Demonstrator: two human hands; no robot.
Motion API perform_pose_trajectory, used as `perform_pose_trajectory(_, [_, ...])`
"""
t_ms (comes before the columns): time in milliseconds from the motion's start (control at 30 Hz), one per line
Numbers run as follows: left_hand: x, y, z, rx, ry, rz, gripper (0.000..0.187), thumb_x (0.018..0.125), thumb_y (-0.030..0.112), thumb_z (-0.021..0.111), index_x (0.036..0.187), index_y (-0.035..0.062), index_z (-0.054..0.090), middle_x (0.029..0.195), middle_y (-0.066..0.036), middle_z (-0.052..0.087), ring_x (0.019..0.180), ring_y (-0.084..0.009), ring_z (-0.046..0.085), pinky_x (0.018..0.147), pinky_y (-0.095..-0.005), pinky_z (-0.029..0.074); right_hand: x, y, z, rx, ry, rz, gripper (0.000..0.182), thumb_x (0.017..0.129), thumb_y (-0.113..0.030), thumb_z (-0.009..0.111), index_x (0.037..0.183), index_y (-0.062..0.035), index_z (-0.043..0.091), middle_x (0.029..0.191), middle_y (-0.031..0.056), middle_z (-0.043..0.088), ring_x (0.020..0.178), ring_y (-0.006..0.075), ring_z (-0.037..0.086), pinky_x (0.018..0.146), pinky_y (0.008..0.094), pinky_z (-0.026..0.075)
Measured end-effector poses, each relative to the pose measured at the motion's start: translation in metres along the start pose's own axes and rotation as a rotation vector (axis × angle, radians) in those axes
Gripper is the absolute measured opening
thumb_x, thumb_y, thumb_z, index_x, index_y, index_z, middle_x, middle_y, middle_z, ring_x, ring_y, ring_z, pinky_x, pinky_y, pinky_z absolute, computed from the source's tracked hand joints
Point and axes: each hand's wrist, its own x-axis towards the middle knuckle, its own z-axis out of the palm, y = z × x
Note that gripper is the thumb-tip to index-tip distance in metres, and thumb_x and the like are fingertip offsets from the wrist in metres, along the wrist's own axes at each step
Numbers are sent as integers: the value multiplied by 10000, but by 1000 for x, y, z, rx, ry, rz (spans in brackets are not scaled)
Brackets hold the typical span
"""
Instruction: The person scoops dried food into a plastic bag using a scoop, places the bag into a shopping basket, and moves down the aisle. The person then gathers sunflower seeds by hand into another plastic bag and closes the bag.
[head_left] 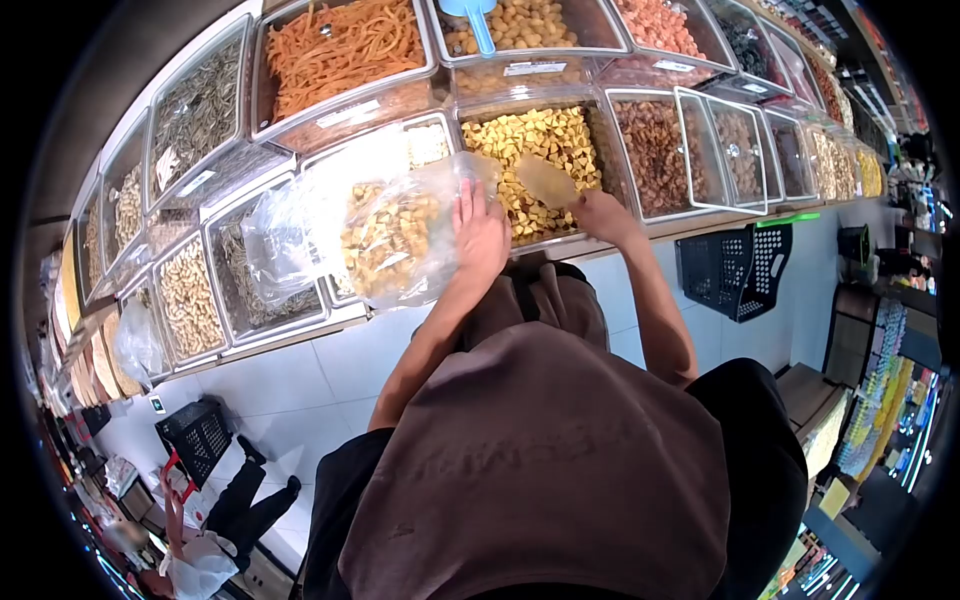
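My left hand (pixel 481 232) is against the right side of a clear plastic bag (pixel 390 240), fingers stretched along it. Yellow-brown chunks fill part of the bag, which rests over the bins. My right hand (pixel 602 217) is closed round the handle end of a translucent scoop (pixel 547 182). That scoop lies over an open bin of yellow pieces with dark edges (pixel 530 135), its blade pointing left toward the bag.
Behind stand bins of orange strips (pixel 345 50) and round nuts with a blue scoop (pixel 478 20). A clear lid (pixel 720 150) leans over bins at right. Black baskets (pixel 735 270) stand on the floor. Another person (pixel 235 510) is at lower left.
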Motion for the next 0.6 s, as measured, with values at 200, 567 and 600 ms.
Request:
perform_pose_trajectory(200, [-13, 11, -36, -85, 29, -2, 387, 864, 140, 639, 1217, -8, 578, 1502, -251, 388, 1409, -415, 332, 1141, -527, 266, 17, -19, 37, -317, 256, -189, 649, 937, -421, 604, 1343, 48, 412, 1342, 299, 501, 1240, 446, 517, 1034, 493, 437])
perform_pose_trajectory(567, [-20, 12, -144, -356, 594, -301, 172, 909, 7, 564, 1073, 0, 616, 939, -147, 679, 875, -268, 638, 779, -377, 502, 16, -64, 63, -268, 295, -475, 601, 925, -352, 632, 1327, 44, 427, 1294, 289, 507, 1227, 439, 506, 1049, 487, 415])
perform_pose_trajectory(600, [-20, 14, -162, -439, 689, -343, 130, 953, 39, 563, 1063, -3, 616, 913, -148, 675, 829, -247, 638, 758, -350, 507, 14, -65, 63, -271, 248, -456, 628, 945, -369, 621, 1357, 50, 402, 1349, 302, 470, 1271, 453, 474, 1082, 479, 392])
